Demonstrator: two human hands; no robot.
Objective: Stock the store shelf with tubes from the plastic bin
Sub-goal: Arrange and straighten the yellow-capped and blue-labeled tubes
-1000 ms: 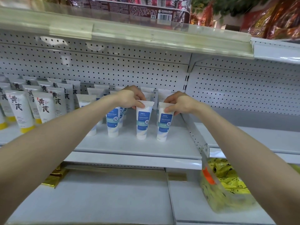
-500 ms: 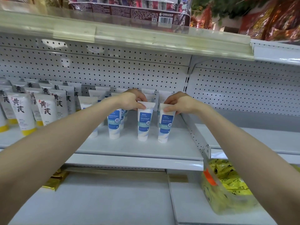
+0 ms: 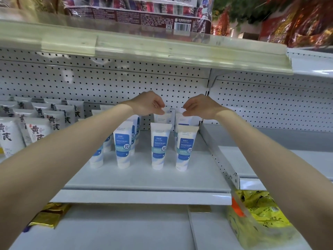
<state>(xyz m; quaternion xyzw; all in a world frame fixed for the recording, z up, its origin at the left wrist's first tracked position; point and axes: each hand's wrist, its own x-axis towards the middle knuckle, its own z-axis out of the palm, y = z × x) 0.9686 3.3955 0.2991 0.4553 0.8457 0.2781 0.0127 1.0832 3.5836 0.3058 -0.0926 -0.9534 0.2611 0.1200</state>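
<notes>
Likely squaring the far row: left hand (image 3: 147, 104) and right hand (image 3: 200, 105) curl fingers down at the crimped tops of two far tubes (image 3: 162, 117), pinching or only touching I cannot tell; near tubes (image 3: 160, 147) stand upright on the shelf (image 3: 144, 179); next needs more from the unseen bin

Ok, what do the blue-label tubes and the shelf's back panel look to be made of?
Blue-label tubes: likely soft plastic, white and slightly glossy, with flat crimped top ends and caps down.
Back panel: probably painted sheet metal, white and semi-matte, with regular rows of punched holes.
</notes>
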